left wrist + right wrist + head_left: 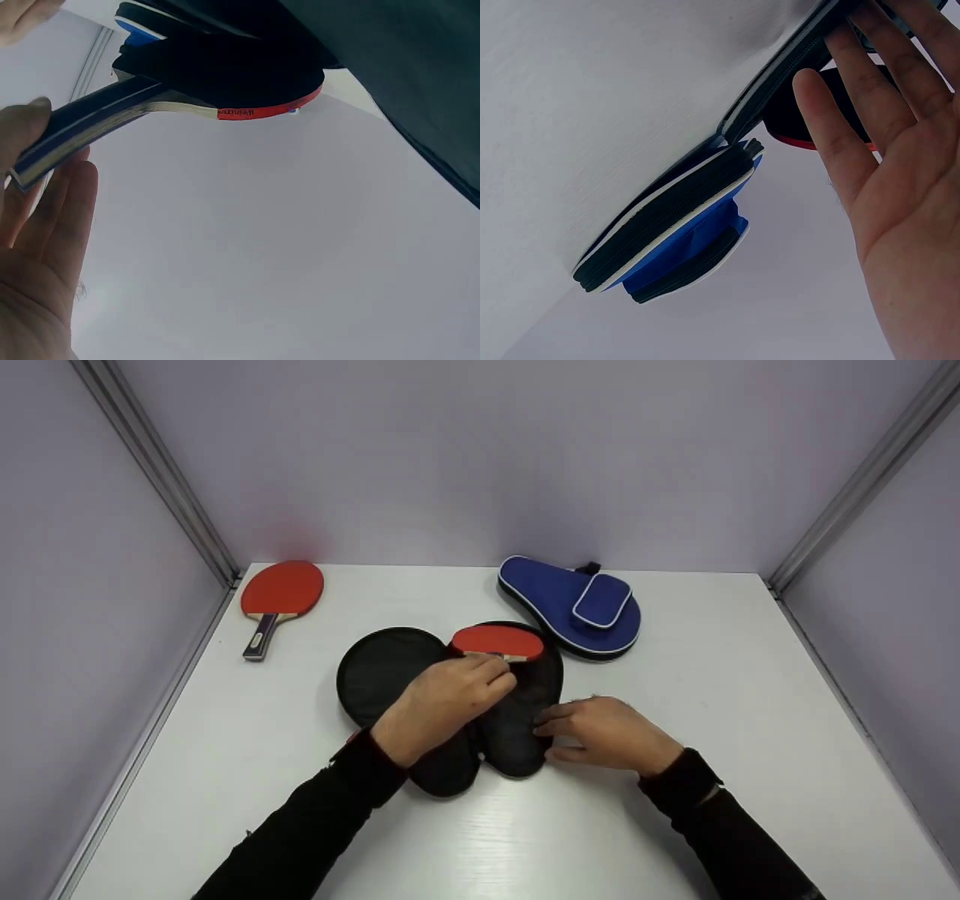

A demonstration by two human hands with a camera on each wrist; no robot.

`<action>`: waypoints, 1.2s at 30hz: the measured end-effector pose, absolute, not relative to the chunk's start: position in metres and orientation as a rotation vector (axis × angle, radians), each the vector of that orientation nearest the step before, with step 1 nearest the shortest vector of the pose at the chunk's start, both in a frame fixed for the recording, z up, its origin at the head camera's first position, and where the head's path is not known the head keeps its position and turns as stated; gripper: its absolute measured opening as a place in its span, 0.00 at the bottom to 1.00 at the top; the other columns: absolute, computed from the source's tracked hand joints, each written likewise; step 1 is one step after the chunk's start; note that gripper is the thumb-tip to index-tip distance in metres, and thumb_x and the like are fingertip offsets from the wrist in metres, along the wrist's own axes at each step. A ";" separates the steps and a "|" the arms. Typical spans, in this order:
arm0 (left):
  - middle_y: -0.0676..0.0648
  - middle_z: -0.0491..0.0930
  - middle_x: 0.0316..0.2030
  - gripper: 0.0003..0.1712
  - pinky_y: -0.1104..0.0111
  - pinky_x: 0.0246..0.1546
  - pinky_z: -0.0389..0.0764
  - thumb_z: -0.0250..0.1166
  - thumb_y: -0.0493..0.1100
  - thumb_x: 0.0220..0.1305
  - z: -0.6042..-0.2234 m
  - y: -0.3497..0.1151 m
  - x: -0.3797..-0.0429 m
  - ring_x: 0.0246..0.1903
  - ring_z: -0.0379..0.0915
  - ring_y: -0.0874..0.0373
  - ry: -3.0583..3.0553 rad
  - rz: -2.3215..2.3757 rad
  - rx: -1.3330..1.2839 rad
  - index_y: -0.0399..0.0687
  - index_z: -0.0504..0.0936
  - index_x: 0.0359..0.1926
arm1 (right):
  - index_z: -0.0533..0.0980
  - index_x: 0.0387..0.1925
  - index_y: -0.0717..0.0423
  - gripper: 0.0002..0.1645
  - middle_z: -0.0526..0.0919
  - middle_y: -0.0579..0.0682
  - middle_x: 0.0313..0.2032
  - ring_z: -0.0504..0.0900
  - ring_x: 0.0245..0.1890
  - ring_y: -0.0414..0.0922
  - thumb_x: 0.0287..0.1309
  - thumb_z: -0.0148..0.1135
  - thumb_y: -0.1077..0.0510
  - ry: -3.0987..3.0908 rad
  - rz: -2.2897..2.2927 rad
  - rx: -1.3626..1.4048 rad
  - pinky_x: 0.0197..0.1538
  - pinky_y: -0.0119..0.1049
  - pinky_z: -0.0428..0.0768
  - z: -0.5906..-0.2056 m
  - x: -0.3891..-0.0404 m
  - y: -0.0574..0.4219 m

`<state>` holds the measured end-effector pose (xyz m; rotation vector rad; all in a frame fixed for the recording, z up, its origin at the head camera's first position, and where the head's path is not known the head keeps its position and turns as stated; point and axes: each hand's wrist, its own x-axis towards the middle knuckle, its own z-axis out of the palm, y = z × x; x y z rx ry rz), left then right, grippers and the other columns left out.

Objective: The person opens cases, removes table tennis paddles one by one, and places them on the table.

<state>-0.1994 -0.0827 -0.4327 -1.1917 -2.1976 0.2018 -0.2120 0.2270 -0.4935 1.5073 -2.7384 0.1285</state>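
My left hand [450, 694] pinches the handle of a red table tennis paddle [499, 641], thumb against the handle in the left wrist view. The paddle's blade is tilted over the right half of an opened black paddle case [514, 742], and its dark underside shows in the left wrist view [225, 75]. At the right edge of that case, my right hand [607, 731] touches the rim with its fingers extended, holding nothing. The case's left half [386, 671] lies flat beside it, partly hidden by my left hand and sleeve.
A closed blue paddle case [547, 604] with white piping and a small pocket lies behind the black case, close to its right half. A second red paddle [283, 589] rests at the table's back left corner. Pale walls enclose the white table [750, 682] at the back and sides.
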 end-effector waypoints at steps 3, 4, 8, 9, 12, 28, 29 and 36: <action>0.48 0.92 0.57 0.12 0.70 0.56 0.95 0.76 0.30 0.76 -0.428 -0.085 -0.201 0.57 0.93 0.57 -2.193 0.204 -1.123 0.45 0.89 0.54 | 0.94 0.63 0.48 0.20 0.97 0.47 0.62 0.96 0.63 0.46 0.78 0.79 0.47 -2.733 0.120 1.507 0.61 0.48 0.97 -0.493 -0.212 0.227; 0.48 0.92 0.56 0.12 0.70 0.55 0.95 0.76 0.29 0.76 -0.426 -0.086 -0.201 0.56 0.92 0.58 -2.188 0.202 -1.099 0.45 0.89 0.54 | 0.94 0.63 0.48 0.20 0.97 0.47 0.62 0.96 0.63 0.46 0.78 0.79 0.47 -2.730 0.120 1.508 0.61 0.48 0.97 -0.493 -0.212 0.227; 0.48 0.92 0.54 0.12 0.70 0.53 0.95 0.76 0.27 0.74 -0.421 -0.090 -0.204 0.54 0.92 0.58 -2.151 0.210 -1.012 0.43 0.89 0.52 | 0.94 0.63 0.48 0.20 0.97 0.47 0.62 0.96 0.63 0.46 0.77 0.79 0.47 -2.721 0.123 1.509 0.60 0.48 0.97 -0.495 -0.212 0.227; 0.48 0.92 0.54 0.12 0.70 0.53 0.95 0.76 0.27 0.74 -0.420 -0.092 -0.204 0.53 0.92 0.58 -2.143 0.212 -0.995 0.43 0.89 0.52 | 0.94 0.62 0.49 0.20 0.97 0.47 0.62 0.96 0.62 0.45 0.77 0.79 0.47 -2.720 0.126 1.509 0.60 0.48 0.97 -0.495 -0.213 0.227; 0.47 0.93 0.54 0.14 0.69 0.54 0.96 0.76 0.25 0.72 -0.417 -0.096 -0.205 0.54 0.93 0.57 -2.138 0.199 -0.968 0.42 0.90 0.54 | 0.94 0.63 0.49 0.20 0.97 0.47 0.62 0.96 0.63 0.45 0.77 0.79 0.47 -2.725 0.135 1.510 0.61 0.48 0.97 -0.494 -0.213 0.227; 0.44 0.96 0.55 0.18 0.62 0.57 0.98 0.73 0.22 0.75 -0.401 -0.120 -0.210 0.55 0.97 0.51 -2.213 0.033 -0.883 0.40 0.91 0.59 | 0.94 0.63 0.48 0.20 0.97 0.46 0.63 0.96 0.64 0.45 0.77 0.79 0.46 -2.744 0.148 1.498 0.60 0.49 0.96 -0.494 -0.211 0.227; 0.43 0.96 0.55 0.17 0.62 0.57 0.98 0.73 0.23 0.76 -0.399 -0.121 -0.210 0.55 0.97 0.51 -2.213 0.038 -0.873 0.39 0.91 0.59 | 0.94 0.63 0.48 0.20 0.96 0.46 0.64 0.96 0.64 0.45 0.77 0.79 0.47 -2.748 0.151 1.495 0.61 0.49 0.96 -0.494 -0.211 0.228; 0.44 0.97 0.53 0.09 0.58 0.51 0.99 0.74 0.32 0.81 -0.392 -0.134 -0.216 0.53 0.97 0.49 -2.202 -0.006 -0.800 0.39 0.91 0.57 | 0.94 0.64 0.47 0.20 0.96 0.45 0.64 0.96 0.64 0.45 0.77 0.79 0.48 -2.755 0.162 1.490 0.60 0.49 0.96 -0.494 -0.211 0.228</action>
